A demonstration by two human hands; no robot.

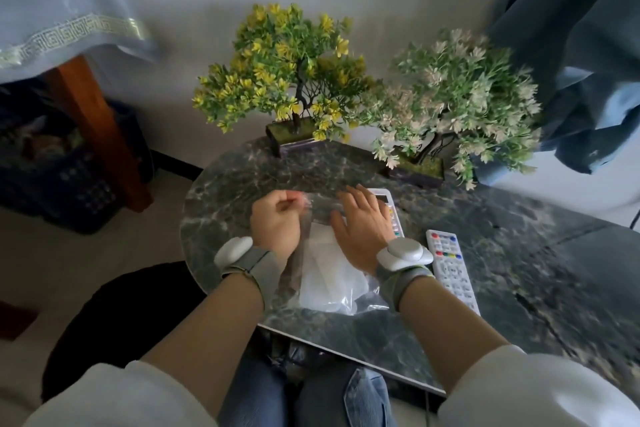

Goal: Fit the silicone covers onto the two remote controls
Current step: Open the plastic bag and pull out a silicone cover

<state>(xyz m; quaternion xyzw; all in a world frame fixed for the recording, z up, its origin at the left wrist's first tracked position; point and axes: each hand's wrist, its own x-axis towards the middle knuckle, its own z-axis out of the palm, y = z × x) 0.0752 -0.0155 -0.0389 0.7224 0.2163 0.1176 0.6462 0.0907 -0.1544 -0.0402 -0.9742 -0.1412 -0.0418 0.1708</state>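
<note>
I sit at a dark marble-patterned desk (519, 253). My left hand (275, 218) is curled, and its fingertips pinch the far edge of a clear plastic bag (367, 302). My right hand (362, 218) lies flat and open, fingers straight and spread, on the upper part of the same bag.

The bag lies close to the desk's rounded left end and reaches towards its near edge. Inside it are the silicone covers (325, 263), a milky, translucent white bundle. I cannot tell from here whether there are two covers or one folded piece.

I judge the covers to be light, soft and stretchy, likely to cling to the slippery film. The bag is thin and crinkly and would slide about unless it is held down. A good hold would be at a cover's open rim, drawing it out gently.

There are two white remote controls with coloured buttons. One remote (389, 204) lies partly hidden under my right hand. The second remote (450, 270) lies just to the right of it, nearer the near edge, in full view. Both look rigid and easy to grasp by their long sides.

Two artificial bonsai stand along the far edge, one yellow-green bonsai (284, 62) and one pale pink bonsai (460, 94).
</note>
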